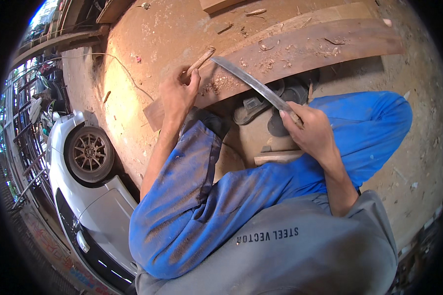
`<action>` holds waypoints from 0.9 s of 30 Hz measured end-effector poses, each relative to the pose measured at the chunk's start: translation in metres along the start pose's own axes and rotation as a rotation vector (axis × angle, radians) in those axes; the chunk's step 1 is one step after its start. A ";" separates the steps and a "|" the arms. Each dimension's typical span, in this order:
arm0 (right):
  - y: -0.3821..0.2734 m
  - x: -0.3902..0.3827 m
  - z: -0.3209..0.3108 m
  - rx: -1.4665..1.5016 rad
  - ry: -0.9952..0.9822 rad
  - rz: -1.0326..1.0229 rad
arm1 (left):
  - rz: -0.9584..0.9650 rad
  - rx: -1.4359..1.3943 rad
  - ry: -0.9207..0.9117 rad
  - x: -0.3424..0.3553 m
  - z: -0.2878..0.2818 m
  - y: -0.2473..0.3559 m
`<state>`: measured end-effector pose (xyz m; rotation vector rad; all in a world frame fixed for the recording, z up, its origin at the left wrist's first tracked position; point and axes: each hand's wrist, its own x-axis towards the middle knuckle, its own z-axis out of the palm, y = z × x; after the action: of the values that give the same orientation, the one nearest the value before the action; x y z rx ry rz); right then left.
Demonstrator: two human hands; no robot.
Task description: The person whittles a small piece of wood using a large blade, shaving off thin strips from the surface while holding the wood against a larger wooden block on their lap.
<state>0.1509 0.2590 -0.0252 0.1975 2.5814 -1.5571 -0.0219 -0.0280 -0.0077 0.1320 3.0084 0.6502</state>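
Observation:
My left hand (178, 94) pinches a short, light wooden stick (200, 60) that points up and to the right. In my right hand (311, 129) is the handle of a long, narrow-bladed knife (256, 85), its slightly curved blade reaching up and left. The blade's tip comes close to the stick; whether they touch I cannot tell. Under both lies a long brown wooden board (364, 38), scattered with wood shavings (268, 65). My legs, in blue trousers, are bent on the near side of the board.
Dark sandals (251, 109) lie on the ground between my legs and the board. A small wooden block (278, 157) sits nearer me. At left is a silver car (101, 206) with a bronze wheel (89, 154). More wood (220, 5) lies at the far edge.

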 end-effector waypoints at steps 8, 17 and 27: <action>0.008 0.002 -0.006 -0.003 -0.003 0.037 | 0.048 0.026 -0.041 0.000 0.000 0.005; 0.006 0.003 -0.007 0.014 -0.031 0.047 | 0.215 0.109 -0.062 0.003 -0.004 0.002; 0.022 -0.014 0.029 0.377 -0.099 0.256 | 0.367 0.213 -0.110 0.005 -0.006 0.010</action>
<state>0.1699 0.2431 -0.0554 0.4517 2.0716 -1.8795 -0.0262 -0.0210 0.0020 0.7180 2.9587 0.3245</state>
